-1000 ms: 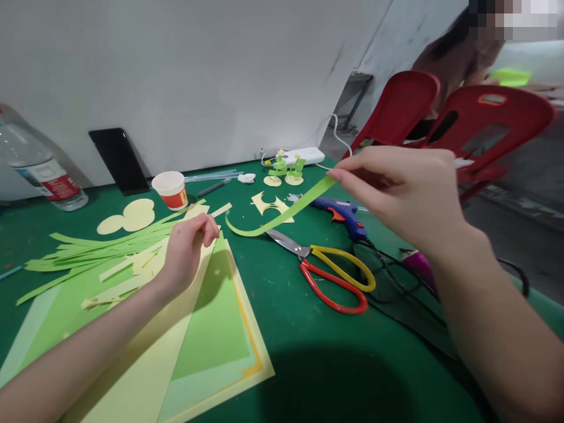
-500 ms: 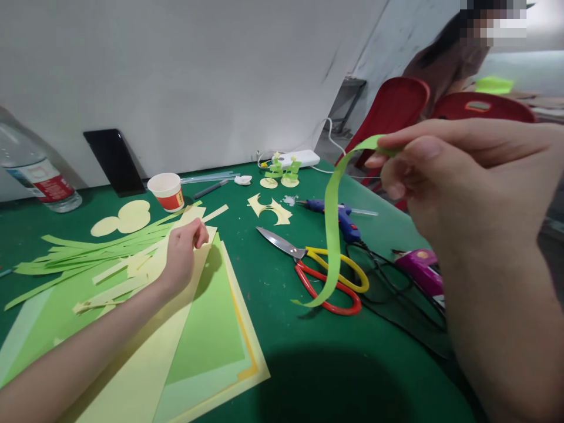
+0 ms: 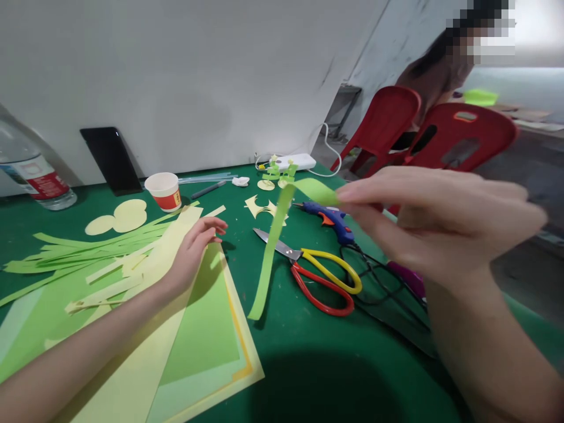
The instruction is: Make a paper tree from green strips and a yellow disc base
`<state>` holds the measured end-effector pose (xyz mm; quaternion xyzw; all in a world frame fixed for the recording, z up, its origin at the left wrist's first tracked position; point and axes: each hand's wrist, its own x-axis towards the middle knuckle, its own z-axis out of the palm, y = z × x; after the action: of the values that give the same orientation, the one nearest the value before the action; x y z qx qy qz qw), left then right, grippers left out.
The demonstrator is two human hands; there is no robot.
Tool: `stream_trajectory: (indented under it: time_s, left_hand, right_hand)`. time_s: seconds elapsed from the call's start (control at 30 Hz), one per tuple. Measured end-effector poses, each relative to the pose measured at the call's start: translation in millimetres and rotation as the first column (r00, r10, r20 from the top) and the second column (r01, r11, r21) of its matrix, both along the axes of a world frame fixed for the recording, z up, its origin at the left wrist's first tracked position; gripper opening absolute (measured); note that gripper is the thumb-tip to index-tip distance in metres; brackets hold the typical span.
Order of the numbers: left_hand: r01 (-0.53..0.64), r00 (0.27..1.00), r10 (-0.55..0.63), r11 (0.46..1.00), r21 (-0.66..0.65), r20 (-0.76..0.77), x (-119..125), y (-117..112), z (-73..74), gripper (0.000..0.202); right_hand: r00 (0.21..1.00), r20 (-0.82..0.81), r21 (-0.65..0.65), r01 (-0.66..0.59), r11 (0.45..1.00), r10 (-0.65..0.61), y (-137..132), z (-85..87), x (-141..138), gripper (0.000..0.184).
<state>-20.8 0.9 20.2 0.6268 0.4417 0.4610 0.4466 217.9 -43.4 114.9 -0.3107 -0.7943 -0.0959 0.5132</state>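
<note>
My right hand (image 3: 423,217) pinches one end of a green paper strip (image 3: 271,252) between thumb and fingers. The strip bends over and hangs down to the left, its free end low near the paper stack. Behind it lie scissors (image 3: 326,282) with one yellow and one red handle. My left hand (image 3: 198,241) rests over a pale yellow paper sheet (image 3: 145,352), fingers loosely apart and holding nothing. Under that sheet is a stack of green paper (image 3: 202,329). Loose green strips (image 3: 66,255) and pale yellow strips (image 3: 106,288) lie to its left.
A blue glue gun (image 3: 332,220) with its black cable and a purple object (image 3: 408,279) lie right. Behind are a paper cup (image 3: 165,191), phone (image 3: 112,161), water bottle (image 3: 37,170), yellow paper discs (image 3: 130,215), cut scraps (image 3: 259,208) and a power strip (image 3: 297,161). A person sits beyond red chairs (image 3: 467,141).
My right hand has moved left and down, swinging the green strip leftward across the scissors. My left hand has shifted slightly right and its curled fingers have opened out.
</note>
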Motion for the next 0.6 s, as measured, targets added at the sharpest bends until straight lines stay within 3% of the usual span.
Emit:
stream_trajectory:
  time_s: [0.1,0.2,0.27,0.33,0.47,0.6]
  left_hand:
    - [0.045,0.999,-0.044,0.999,0.029,-0.033,3.0,-5.0,5.2,0.023]
    - [0.07,0.994,-0.057,0.987,0.141,-0.091,2.9,-15.4,20.7,0.022]
    - [0.113,0.966,-0.011,0.915,0.387,-0.257,1.3,-24.3,35.8,0.021]
    - [0.165,0.938,0.04,0.822,0.545,-0.345,-0.4,-33.6,51.0,0.021]
    - [0.244,0.886,0.088,0.746,0.619,-0.455,-1.4,-47.4,68.4,0.027]
    - [0.321,0.864,0.098,0.65,0.689,-0.494,0.0,-50.6,67.5,0.022]
  right_hand:
    - [0.99,0.141,0.141,-0.043,0.989,0.023,2.8,-4.5,-4.5,0.031]
    - [0.989,-0.018,-0.022,-0.146,0.989,0.145,2.4,-11.2,-12.2,0.033]
    - [0.981,-0.087,-0.138,-0.181,0.974,0.17,-0.9,-15.3,-19.5,0.031]
    - [0.981,-0.049,-0.172,-0.191,0.966,0.186,-5.6,-17.8,-27.7,0.025]
    - [0.966,0.095,-0.181,-0.22,0.959,0.24,-11.7,-22.0,-40.8,0.018]
    - [0.946,0.191,-0.153,-0.236,0.96,0.263,-10.9,-29.2,-46.7,0.013]
